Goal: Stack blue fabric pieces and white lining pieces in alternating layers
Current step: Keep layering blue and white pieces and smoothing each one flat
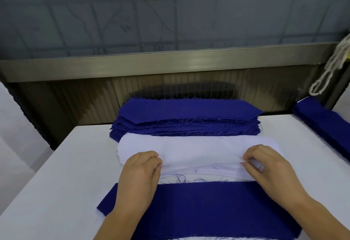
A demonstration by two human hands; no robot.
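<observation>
Between both hands — white lining piece [200, 151], thin, pinch-lifted.

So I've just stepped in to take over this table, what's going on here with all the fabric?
A person is layering cut pieces. Both hands, the left hand and the right hand, pinch the near edge of the top piece on the white lining pile. Nearest the person lies a blue fabric piece with white showing under its edges. Behind the lining sits the blue fabric stack, and more blue pieces lie at the right of the white table.
</observation>
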